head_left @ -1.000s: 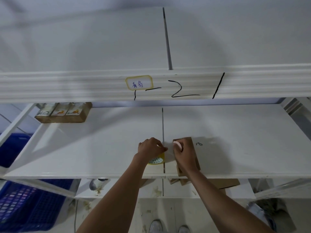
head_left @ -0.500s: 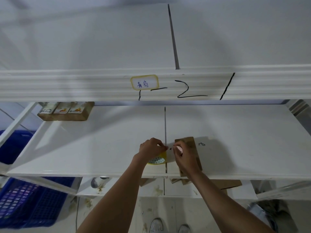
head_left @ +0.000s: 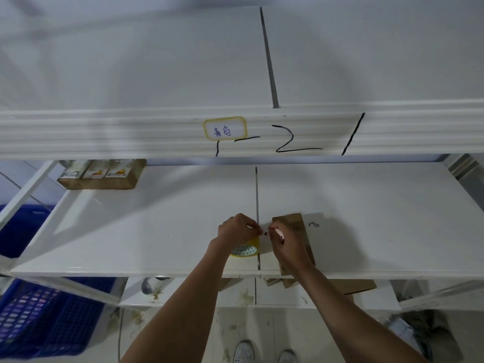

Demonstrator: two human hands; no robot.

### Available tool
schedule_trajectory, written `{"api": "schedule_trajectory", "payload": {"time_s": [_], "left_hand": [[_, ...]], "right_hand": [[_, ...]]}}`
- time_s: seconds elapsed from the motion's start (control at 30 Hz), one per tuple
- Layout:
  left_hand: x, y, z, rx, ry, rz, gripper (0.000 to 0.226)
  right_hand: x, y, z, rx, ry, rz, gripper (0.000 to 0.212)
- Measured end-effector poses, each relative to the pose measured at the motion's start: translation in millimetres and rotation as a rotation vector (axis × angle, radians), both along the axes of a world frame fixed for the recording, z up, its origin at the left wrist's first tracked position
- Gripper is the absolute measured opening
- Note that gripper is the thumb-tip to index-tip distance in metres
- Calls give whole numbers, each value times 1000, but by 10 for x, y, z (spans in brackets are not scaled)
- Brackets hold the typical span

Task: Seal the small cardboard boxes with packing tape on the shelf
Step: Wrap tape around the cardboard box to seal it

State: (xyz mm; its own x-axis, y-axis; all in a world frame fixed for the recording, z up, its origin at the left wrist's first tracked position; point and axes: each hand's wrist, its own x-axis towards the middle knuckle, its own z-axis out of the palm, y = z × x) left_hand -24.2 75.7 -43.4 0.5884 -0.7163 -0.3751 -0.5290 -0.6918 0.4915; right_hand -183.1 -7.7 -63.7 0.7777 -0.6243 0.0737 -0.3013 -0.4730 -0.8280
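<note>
A small brown cardboard box [head_left: 301,231] lies on the white shelf [head_left: 157,231] near its front edge, just right of the centre seam. My left hand [head_left: 238,229] covers a yellow-rimmed tape roll [head_left: 246,250] standing left of the box. My right hand [head_left: 288,244] rests on the box's left side, its fingertips pinched near those of my left hand. A short stretch of clear tape seems to run between the two hands, though it is hard to make out.
Three brown cartons with printed labels [head_left: 102,174] sit at the shelf's back left. An upper shelf beam with a yellow-edged label [head_left: 225,128] crosses overhead. Blue plastic crates [head_left: 47,318] stand at lower left. Flat cardboard [head_left: 351,285] lies on the shelf below.
My right hand's fingertips have moved left off the box toward my left hand, so both hands now pinch close together over the seam. The box and tape roll stayed put.
</note>
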Motion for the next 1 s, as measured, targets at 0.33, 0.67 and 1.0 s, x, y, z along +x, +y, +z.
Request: {"api": "schedule_trajectory", "payload": {"time_s": [0.33, 0.67, 1.0], "left_hand": [[0, -25, -30, 13, -18, -4, 29], [5, -30, -36, 29, -34, -14, 27], [5, -22, -52, 30, -37, -15, 24]], "right_hand": [[-32, 6, -1, 16, 3, 13, 6], [-46, 15, 22, 7, -3, 27, 9], [-65, 0, -48, -14, -1, 59, 16]]}}
